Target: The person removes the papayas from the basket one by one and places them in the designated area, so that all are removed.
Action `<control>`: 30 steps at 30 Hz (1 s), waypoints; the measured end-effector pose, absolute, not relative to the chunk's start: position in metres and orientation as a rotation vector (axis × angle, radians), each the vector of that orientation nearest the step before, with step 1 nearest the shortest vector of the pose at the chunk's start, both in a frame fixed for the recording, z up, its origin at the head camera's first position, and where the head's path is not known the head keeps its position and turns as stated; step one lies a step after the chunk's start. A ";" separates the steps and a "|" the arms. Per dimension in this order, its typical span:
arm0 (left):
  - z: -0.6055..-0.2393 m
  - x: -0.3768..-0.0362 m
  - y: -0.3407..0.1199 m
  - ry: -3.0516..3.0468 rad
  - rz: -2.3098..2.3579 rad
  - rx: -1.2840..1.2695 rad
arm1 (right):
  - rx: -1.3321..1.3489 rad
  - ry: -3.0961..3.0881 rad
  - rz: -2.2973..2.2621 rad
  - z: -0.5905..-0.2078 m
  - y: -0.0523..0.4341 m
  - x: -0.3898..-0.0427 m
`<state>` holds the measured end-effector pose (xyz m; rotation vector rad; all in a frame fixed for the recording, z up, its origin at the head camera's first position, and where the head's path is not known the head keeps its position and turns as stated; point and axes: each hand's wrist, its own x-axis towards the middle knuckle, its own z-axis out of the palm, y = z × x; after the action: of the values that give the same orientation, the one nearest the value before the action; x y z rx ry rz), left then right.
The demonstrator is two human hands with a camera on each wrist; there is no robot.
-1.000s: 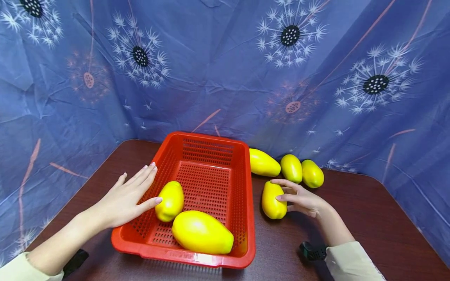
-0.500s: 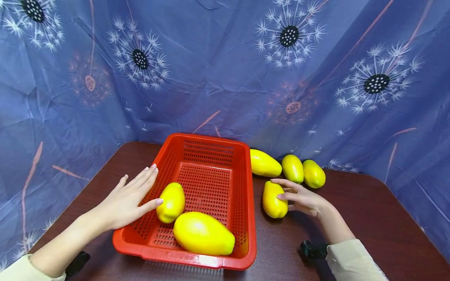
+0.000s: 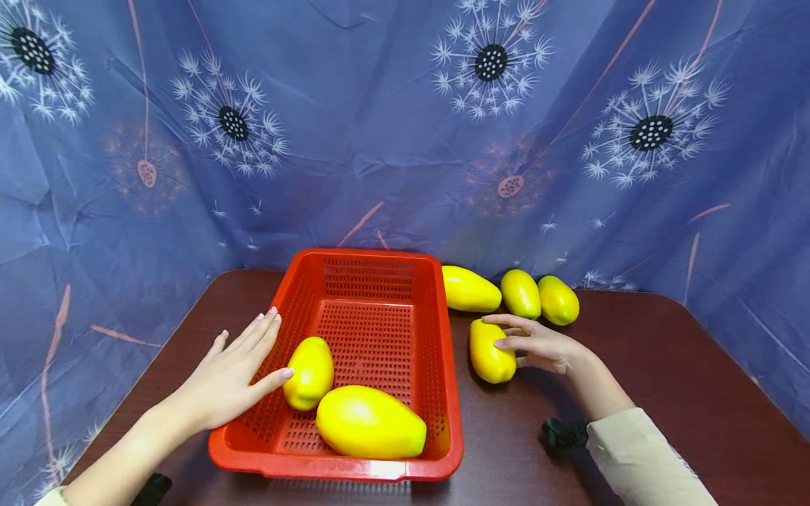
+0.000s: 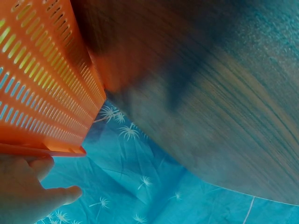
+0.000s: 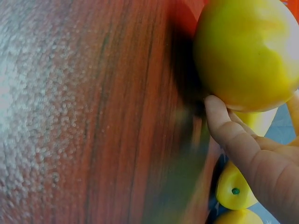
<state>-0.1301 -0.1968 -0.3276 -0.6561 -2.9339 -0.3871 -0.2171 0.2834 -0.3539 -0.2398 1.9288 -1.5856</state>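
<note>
My left hand lies with straight, spread fingers over the left rim of a red plastic basket. Its thumb tip is at a yellow papaya inside; whether they touch is unclear. A larger papaya lies along the basket's front wall. To the right of the basket, my right hand holds another papaya on the table, fingers curved over its top and side. In the right wrist view a fingertip meets the lower side of this papaya.
Three more yellow papayas, the nearest to the basket being a long papaya, lie at the back of the dark brown table. A blue dandelion-print cloth hangs behind and at both sides. A black device sits beneath the right wrist.
The head view has shifted slightly, moving the whole scene within the frame. Both hands keep their places at the basket and the papaya.
</note>
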 end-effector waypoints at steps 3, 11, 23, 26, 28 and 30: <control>-0.329 -0.126 -0.195 -2.937 -0.395 -0.647 | -0.251 1.944 -1.567 -0.353 0.285 -0.217; -0.329 -0.125 -0.191 -2.917 -0.394 -0.650 | -0.253 1.957 -1.551 -0.352 0.290 -0.214; -0.327 -0.128 -0.190 -2.887 -0.386 -0.644 | -0.295 2.024 -1.552 -0.341 0.294 -0.221; -0.329 -0.126 -0.189 -2.879 -0.400 -0.639 | -0.308 2.015 -1.571 -0.334 0.295 -0.220; -0.330 -0.123 -0.189 -2.873 -0.397 -0.632 | -0.317 2.004 -1.592 -0.330 0.295 -0.218; -0.330 -0.120 -0.189 -2.860 -0.393 -0.635 | -0.318 2.002 -1.614 -0.324 0.294 -0.215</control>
<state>-0.1204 -0.1892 -0.3303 -0.6351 -2.8597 -0.3933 -0.2148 0.2939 -0.3238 -0.3181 2.0023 -1.6141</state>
